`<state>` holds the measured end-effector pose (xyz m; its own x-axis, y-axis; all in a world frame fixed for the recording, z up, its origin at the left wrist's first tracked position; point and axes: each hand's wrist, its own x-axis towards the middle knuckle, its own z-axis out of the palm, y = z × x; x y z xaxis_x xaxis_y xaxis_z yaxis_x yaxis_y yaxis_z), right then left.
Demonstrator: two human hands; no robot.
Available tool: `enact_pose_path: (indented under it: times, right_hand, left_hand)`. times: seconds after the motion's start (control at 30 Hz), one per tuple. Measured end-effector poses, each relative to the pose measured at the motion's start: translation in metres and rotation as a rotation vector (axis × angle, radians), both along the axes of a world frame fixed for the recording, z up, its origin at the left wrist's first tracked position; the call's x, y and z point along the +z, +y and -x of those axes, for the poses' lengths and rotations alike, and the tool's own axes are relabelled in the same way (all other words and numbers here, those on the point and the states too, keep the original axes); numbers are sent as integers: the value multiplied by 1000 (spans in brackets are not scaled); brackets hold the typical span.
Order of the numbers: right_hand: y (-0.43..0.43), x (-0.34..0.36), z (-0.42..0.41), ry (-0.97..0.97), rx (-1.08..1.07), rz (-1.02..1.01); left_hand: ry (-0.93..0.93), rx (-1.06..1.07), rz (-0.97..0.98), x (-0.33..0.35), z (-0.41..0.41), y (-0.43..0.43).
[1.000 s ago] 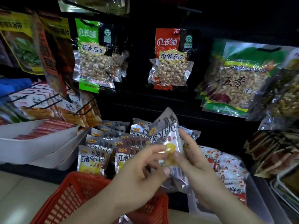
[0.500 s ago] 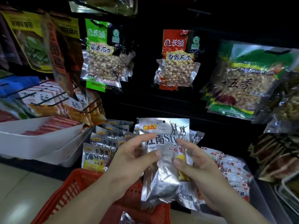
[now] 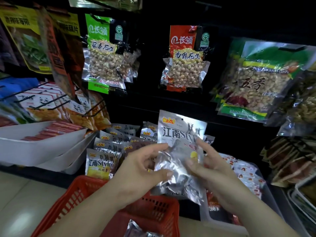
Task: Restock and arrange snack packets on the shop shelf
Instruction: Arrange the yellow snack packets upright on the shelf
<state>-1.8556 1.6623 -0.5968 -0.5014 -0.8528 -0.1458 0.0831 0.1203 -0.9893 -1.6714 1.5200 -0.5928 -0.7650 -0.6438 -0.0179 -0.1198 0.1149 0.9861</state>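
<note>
Restock partway: one silver packet in my grips, not yet on the shelf.
At far left the white tray (image 3: 42,151) holds red sausage sticks (image 3: 56,130). Beside it, rows of matching packets (image 3: 100,164) already stand on the shelf. The red basket (image 3: 77,199) below has at least one spare packet (image 3: 136,228), so I judge more remains to place. My left grip (image 3: 136,170) pinches the silver packet (image 3: 177,142) by its left edge. The packet is upright above the basket, facing me. My right grip (image 3: 210,168) curls round its right side, thumb on the front. Rightmost, a clear bin (image 3: 204,211) holds red-and-white sachets (image 3: 244,175).
</note>
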Motion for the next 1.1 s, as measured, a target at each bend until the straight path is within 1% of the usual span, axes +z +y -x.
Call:
enact_pose_path:
  times: [0.1,0.17,0.23,0.27,0.33,0.4,0.43,0.5,0.53,0.57,0.63,0.7,0.77,0.83,0.87,0.97,1.0,1.03,1.1]
  right_hand:
    - [8,3,2,29,184,-83]
    - [8,2,-2,79,226,-141]
    - [7,1,-6,143,216,-187]
    - [7,1,-7,200,196,-200]
    - [6,-4,-7,352,140,-182]
    - [5,-6,-8,474,76,-107]
    - [4,-6,-9,469,57,-52]
    - [0,-3,-14,296,59,49]
    - [-1,-1,-18,199,90,66]
    - [-3,1,-21,141,117,64]
    - [-8,3,-23,118,137,38]
    - [-12,2,-21,169,68,16]
    - [-11,-1,-17,247,-59,13]
    - [-6,2,-13,307,-137,8]
    - [-1,4,-12,338,-147,3]
    - [13,16,-12,357,-126,26]
    - [18,20,-13,349,-121,48]
    - [22,22,-14,341,-125,66]
    - [29,25,-18,301,-141,96]
  left_hand:
    - [10,41,22,-1,-4,-5]
    - [2,-45,-13,-1,-5,-4]
    - [-17,-120,-22,-2,-5,-1]
    - [-24,-120,-2,-3,-4,2]
    - [-44,-47,76,-9,-2,4]
    - [-90,22,207,-15,0,7]
    - [-97,32,284,-16,0,11]
    - [-31,9,404,-18,3,20]
    - [12,-39,448,-19,5,25]
    - [37,-96,501,-21,7,30]
    - [14,-169,651,-27,10,38]
    - [-19,-207,733,-34,11,42]
    - [11,-246,692,-37,13,46]
    - [72,-229,508,-35,15,47]
    - [87,-178,428,-35,16,45]
    - [69,96,389,-35,20,32]
    - [69,161,333,-33,20,28]
    - [73,194,226,-30,20,25]
    - [83,179,-34,-23,20,23]
